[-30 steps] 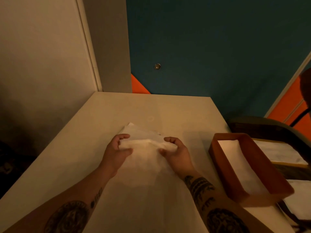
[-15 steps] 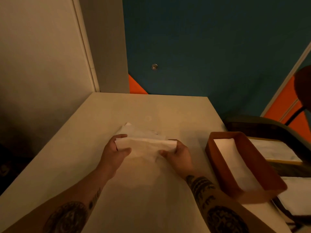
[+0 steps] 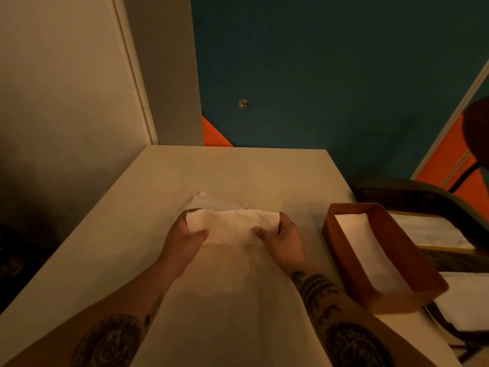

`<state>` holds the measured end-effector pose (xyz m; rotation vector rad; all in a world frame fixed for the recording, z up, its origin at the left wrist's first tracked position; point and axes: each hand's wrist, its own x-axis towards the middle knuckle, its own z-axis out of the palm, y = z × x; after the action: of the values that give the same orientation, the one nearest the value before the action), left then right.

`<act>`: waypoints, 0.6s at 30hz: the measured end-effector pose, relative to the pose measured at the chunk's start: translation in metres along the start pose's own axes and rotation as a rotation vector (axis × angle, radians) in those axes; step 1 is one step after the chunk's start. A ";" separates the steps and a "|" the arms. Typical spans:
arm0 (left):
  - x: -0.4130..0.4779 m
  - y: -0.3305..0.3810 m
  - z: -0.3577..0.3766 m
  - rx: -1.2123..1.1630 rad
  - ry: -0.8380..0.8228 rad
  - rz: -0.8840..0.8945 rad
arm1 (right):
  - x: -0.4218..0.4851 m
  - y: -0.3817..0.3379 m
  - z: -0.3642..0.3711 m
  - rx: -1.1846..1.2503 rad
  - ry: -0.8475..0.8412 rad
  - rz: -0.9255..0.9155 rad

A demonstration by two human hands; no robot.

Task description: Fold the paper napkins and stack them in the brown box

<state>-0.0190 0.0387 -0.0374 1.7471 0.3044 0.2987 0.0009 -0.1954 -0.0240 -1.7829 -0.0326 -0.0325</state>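
Pinching the napkin endwise in left hand and right hand, I see its long axis nine-to-three; the brown box sits at three o'clock, nearer my right.

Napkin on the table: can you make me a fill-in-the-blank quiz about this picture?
The left hand and right hand each grip one end of a white ____.
Beside them on the table stands a box coloured ____.
That box stands on the person's ____ side.
Missing words: napkin; brown; right.
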 end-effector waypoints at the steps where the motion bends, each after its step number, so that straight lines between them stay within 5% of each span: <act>1: 0.001 0.002 -0.001 -0.004 0.002 0.015 | -0.002 -0.001 0.001 0.021 0.005 -0.004; 14: 0.010 0.007 -0.014 0.152 -0.087 0.030 | -0.019 -0.003 0.006 -0.077 0.031 0.073; 18: 0.015 0.022 -0.023 -0.050 -0.097 -0.012 | -0.027 -0.020 0.005 0.042 0.070 0.112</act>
<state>-0.0128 0.0612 -0.0107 1.7041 0.2358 0.2105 -0.0266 -0.1861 -0.0069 -1.7383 0.1157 -0.0135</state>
